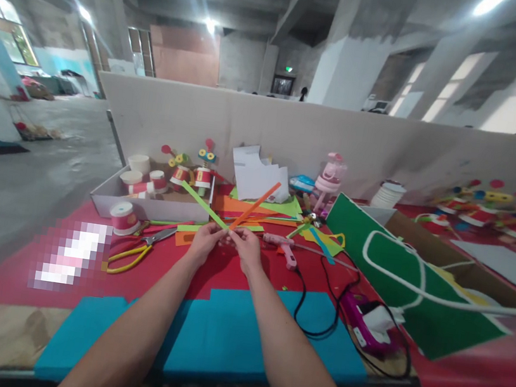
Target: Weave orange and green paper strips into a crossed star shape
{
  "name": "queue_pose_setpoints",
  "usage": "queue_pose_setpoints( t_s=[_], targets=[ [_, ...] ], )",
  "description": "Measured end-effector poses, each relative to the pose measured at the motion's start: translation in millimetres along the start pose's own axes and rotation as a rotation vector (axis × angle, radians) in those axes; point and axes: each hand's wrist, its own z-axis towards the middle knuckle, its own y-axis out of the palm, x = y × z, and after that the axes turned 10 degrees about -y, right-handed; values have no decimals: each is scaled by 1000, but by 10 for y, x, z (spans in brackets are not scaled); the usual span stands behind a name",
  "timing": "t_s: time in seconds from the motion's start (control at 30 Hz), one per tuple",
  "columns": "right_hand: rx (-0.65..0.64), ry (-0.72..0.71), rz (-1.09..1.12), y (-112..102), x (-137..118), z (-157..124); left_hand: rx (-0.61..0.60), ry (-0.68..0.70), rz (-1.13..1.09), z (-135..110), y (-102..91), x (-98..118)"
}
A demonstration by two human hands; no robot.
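Both my hands are together over the red-covered table, fingertips pinched where two paper strips meet. A light-green paper strip [203, 203] slants up to the left from my left hand [207, 242]. The orange paper strip [257, 205] slants up to the right from my right hand [246, 247]. Their lower ends cross between my fingers, which partly hide the join. Just right of my right hand lies a pink glue gun [286, 249] with a black cord. Scissors with yellow handles [134, 253] rest open to the left of my left hand.
Left stands a white box [154, 210] with paper cups and small cup figures. Coloured paper [232, 205] is piled behind my hands. A green board [400, 271], white cable and purple power strip [366, 327] occupy the right. Blue sheets [228, 337] lie beneath my forearms.
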Motion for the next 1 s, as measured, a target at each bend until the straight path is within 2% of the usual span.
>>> queue_pose_setpoints(
  t_s=[0.17,0.37,0.53,0.73,1.0],
  targets=[
    [-48,7,-45,-32,-19,15,10,18,71,-8,-14,30],
    [24,-28,4,53,-14,-24,-2,24,17,-17,9,32],
    [-56,9,54,29,-17,-21,28,29,15,-9,5,36],
    [-58,77,184,-20,7,-1,-22,27,40,0,-16,27],
    [-142,74,194,-33,-5,-19,40,53,79,-6,-19,32]
  ],
)
